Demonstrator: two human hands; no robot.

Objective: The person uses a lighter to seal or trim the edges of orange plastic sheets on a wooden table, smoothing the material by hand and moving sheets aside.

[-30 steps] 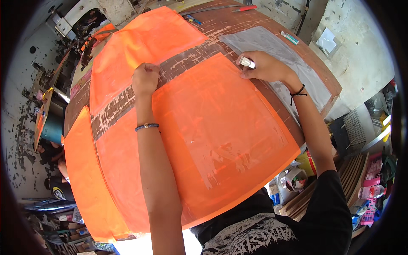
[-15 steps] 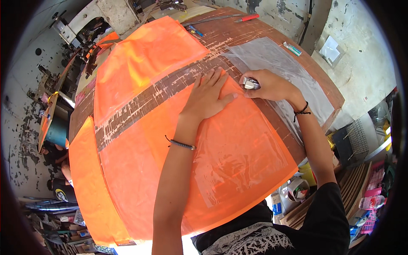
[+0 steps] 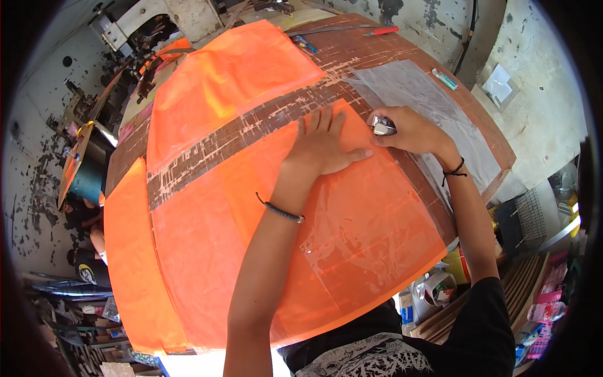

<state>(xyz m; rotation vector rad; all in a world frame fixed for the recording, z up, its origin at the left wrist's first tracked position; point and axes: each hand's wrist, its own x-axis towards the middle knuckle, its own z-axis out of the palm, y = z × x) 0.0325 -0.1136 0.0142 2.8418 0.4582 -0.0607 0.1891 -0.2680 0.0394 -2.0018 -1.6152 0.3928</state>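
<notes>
My left hand (image 3: 321, 146) lies flat with spread fingers near the far corner of an orange sheet (image 3: 195, 251), pressing on it. Clear plastic film (image 3: 352, 251) covers part of that sheet and wrinkles toward my body. In my right hand (image 3: 414, 131) is a small silver stapler (image 3: 383, 125), its metal end pointing left at the sheet's right edge, just beyond my left thumb. My fingers wrap around its body and hide most of it. Whether its jaws grip the sheet cannot be made out.
Another orange sheet (image 3: 232, 81) lies farther back on the scratched brown table (image 3: 414, 44). Loose clear film (image 3: 433, 107) spreads to the right, near a small green-and-white box (image 3: 445, 79). A red-handled tool (image 3: 380, 31) rests at the back. Two people sit low at the left.
The view has shifted a little. My left hand's fingers are spread wider, and it has slid slightly nearer. The stapler in my right hand sits a bit farther down the sheet's edge.
</notes>
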